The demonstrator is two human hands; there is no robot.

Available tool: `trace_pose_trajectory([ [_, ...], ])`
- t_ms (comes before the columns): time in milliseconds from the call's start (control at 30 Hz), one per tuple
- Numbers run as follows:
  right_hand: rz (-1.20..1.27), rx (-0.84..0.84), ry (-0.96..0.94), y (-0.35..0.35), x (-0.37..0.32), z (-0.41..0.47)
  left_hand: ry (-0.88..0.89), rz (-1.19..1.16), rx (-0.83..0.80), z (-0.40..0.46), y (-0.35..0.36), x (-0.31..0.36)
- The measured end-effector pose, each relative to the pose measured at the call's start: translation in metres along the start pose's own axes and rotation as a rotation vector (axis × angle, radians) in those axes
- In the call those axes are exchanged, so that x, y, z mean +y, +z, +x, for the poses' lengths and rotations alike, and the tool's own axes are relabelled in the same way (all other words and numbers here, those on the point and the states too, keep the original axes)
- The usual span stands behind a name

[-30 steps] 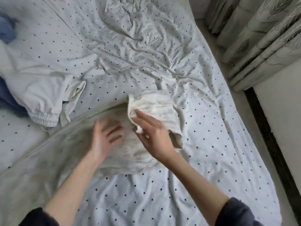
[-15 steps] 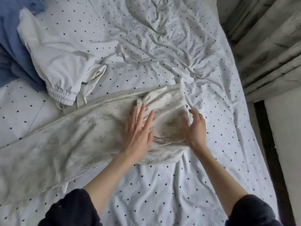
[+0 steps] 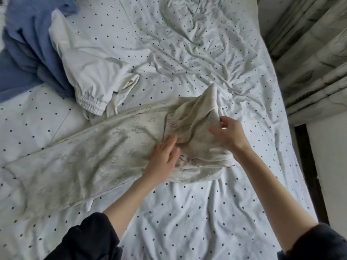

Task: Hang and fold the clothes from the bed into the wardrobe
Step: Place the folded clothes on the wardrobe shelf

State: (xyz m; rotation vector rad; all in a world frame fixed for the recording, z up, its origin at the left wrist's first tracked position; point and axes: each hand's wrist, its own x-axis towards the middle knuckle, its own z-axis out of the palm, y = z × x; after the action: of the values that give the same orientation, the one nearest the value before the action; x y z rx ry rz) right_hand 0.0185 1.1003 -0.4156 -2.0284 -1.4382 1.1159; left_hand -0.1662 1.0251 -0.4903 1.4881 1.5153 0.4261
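Cream patterned trousers (image 3: 97, 162) lay stretched across the polka-dot bedsheet (image 3: 187, 222), one end running toward the left edge of view and the other end doubled back over itself near the middle of the bed. The right hand (image 3: 228, 135) pinched that folded-over end between thumb and curled fingers, lifting the cloth into a small peak just beyond the hand. The left hand (image 3: 164, 162) rested flat on the trousers beside the fold, fingers straight and together, pressing the fabric down. Motion blur softened both hands, so exactly how much cloth the right fingers held was hard to make out. Beyond the trousers lay a white garment with an elastic cuff (image 3: 90, 72), partly over a blue garment (image 3: 28, 53) cut off at the left edge. Grey patterned curtains (image 3: 309, 62) hung at the right.
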Motion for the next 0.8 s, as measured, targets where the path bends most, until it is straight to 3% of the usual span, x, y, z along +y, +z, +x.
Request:
trace_pose_trajectory([
  [167,-0.245,-0.025,-0.264,0.051,-0.074,-0.058,-0.316,-1.075,0.178,-0.026,-0.064,-0.006],
  [267,-0.341,-0.245,-0.309,0.104,-0.103,-0.083,-0.323,-1.336,0.305,-0.045,-0.108,-0.028],
  [333,-0.345,-0.432,-0.302,0.133,-0.107,-0.093,-0.364,-1.264,0.401,-0.059,-0.127,-0.044],
  [367,-0.298,-0.446,-0.299,0.142,-0.107,-0.096,-0.390,-1.159,0.451,-0.066,-0.134,-0.055],
  [467,-0.099,-0.164,-0.188,0.143,-0.091,-0.091,-0.332,-0.684,0.480,-0.083,-0.139,-0.077],
  [567,-0.103,0.025,0.029,0.130,-0.058,-0.077,-0.123,-0.227,0.308,-0.085,-0.116,-0.082],
  [633,-0.039,-0.043,0.183,0.128,-0.036,-0.066,-0.041,0.067,0.157,-0.076,-0.095,-0.080],
  [700,0.168,-0.160,0.309,0.127,-0.022,-0.059,-0.076,0.248,0.021,-0.067,-0.078,-0.073],
  [800,0.314,-0.266,0.308,0.125,-0.017,-0.053,-0.174,0.378,-0.107,-0.053,-0.060,-0.077],
])
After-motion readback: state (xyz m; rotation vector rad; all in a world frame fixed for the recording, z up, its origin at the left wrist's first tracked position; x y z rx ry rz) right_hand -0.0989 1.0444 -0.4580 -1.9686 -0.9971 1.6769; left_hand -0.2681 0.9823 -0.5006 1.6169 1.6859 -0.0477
